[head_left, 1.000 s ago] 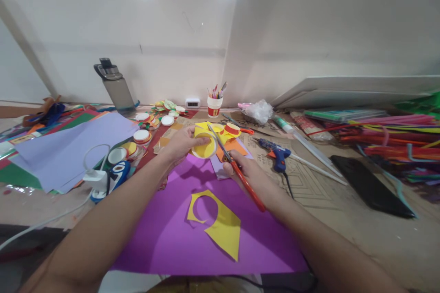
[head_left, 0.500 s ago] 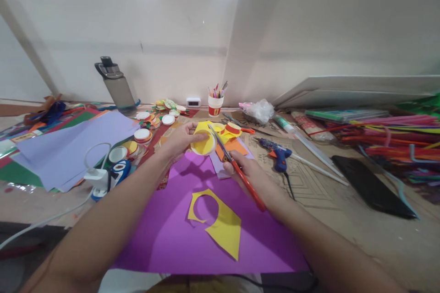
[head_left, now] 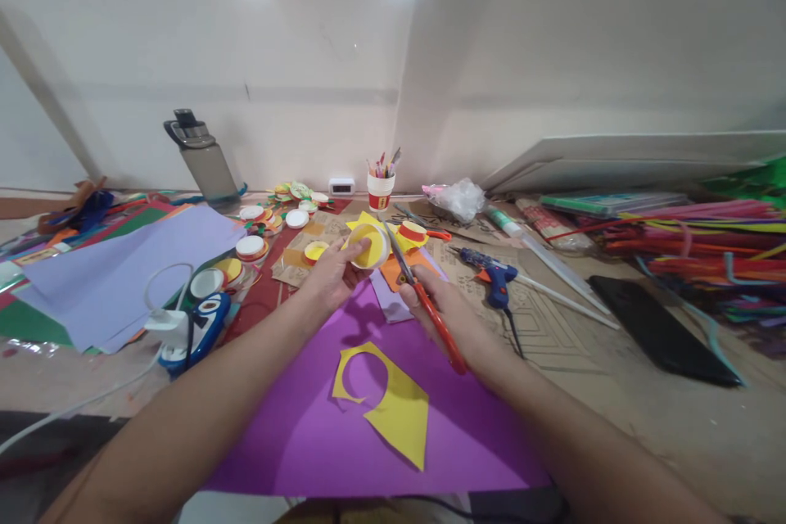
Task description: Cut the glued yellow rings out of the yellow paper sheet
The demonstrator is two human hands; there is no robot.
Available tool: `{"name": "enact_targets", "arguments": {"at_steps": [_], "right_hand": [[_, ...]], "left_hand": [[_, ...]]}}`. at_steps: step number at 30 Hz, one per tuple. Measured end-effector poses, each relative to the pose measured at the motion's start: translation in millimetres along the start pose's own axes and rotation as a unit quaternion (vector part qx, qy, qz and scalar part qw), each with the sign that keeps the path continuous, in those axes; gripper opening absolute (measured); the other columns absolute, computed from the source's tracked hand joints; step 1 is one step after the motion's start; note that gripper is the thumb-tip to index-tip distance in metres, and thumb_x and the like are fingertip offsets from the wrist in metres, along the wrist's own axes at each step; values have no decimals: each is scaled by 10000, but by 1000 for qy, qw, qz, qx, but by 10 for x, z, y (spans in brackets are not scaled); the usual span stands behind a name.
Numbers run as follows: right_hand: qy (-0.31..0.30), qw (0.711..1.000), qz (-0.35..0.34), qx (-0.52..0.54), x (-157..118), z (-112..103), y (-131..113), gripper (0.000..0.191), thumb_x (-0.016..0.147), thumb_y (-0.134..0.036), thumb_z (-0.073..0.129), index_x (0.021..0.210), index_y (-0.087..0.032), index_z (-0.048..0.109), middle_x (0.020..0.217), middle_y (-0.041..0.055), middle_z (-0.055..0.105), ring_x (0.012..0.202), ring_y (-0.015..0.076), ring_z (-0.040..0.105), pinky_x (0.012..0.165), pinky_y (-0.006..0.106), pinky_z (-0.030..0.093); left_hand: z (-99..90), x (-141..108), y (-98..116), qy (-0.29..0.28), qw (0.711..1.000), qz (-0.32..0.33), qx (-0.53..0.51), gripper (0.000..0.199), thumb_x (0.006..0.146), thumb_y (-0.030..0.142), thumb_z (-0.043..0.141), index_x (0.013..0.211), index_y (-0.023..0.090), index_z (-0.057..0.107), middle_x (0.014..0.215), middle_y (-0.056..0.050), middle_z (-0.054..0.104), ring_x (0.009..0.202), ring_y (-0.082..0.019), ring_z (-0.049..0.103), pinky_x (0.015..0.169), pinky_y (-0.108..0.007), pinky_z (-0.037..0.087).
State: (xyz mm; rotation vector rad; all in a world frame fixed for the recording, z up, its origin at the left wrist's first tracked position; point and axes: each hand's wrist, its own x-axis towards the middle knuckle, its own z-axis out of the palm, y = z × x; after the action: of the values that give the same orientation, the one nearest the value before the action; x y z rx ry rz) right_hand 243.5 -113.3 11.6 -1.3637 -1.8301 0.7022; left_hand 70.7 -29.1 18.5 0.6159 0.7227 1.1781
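Note:
Between the fingers and thumb of my left hand [head_left: 340, 272] is a round white-rimmed disc with a yellow face [head_left: 370, 248], tilted toward me. My right hand [head_left: 443, 303] is closed round red-handled scissors [head_left: 433, 313], whose blades point up and away, close beside the disc's right edge. Whether the blades touch the disc I cannot tell. Below both hands, a yellow paper offcut [head_left: 402, 405] with a round hole lies on a purple sheet [head_left: 295, 434]. Just beyond the scissors are more yellow paper and a red-sided disc [head_left: 413, 232].
A blue glue gun [head_left: 494, 274] lies on cardboard to the right, near a black phone [head_left: 663, 332]. Lilac sheets [head_left: 135, 262], white-rimmed discs [head_left: 250, 247] and a white plug adapter [head_left: 169, 326] are on the left. Behind stand a bottle [head_left: 205, 164] and a pen cup [head_left: 381, 188].
My left hand has turned the disc and shifted slightly toward the scissors, uncovering another yellow disc on its left. The scissors stay in my right hand, and the view has tilted a little.

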Motion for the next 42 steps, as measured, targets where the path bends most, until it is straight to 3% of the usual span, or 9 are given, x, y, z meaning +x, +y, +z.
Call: {"name": "enact_targets", "arguments": {"at_steps": [6,20,27,33,42], "right_hand": [[0,1000,-13,11,8,2,-7,202,914,-436,513,855,-246,478,712,-8,502,652,160,454,573,293,369],[12,999,3,35,16,-4,-34,306,885,-504,548,769,-241,444,685,-16,458,635,148,405,570,286,342],[4,999,17,32,-11,-7,-39,292,882,-485,561,765,-236,463,636,-33,452,583,135,397,545,278,310],[9,1000,16,20,-20,29,-63,251,895,-454,552,788,-238,481,637,-28,480,594,146,441,560,285,332],[-4,1000,23,14,-20,13,-57,258,902,-473,528,804,-242,471,634,-28,466,581,146,436,552,287,334]], "left_hand": [[-27,15,30,-40,995,52,72,384,622,139,843,966,153,672,860,-34,732,710,-135,689,647,-240,572],[-32,-9,86,-59,990,64,115,483,556,228,897,981,142,685,866,-40,742,727,-136,693,696,-241,568],[-6,-36,131,-52,992,65,98,432,553,141,873,939,138,679,832,-28,738,661,-121,677,617,-211,560],[73,-78,-12,14,998,22,-53,150,757,190,737,893,143,695,868,-41,745,728,-135,695,642,-229,585],[50,-54,-37,18,999,50,-8,129,752,85,712,872,132,702,849,-44,750,718,-135,696,670,-232,584]]}}
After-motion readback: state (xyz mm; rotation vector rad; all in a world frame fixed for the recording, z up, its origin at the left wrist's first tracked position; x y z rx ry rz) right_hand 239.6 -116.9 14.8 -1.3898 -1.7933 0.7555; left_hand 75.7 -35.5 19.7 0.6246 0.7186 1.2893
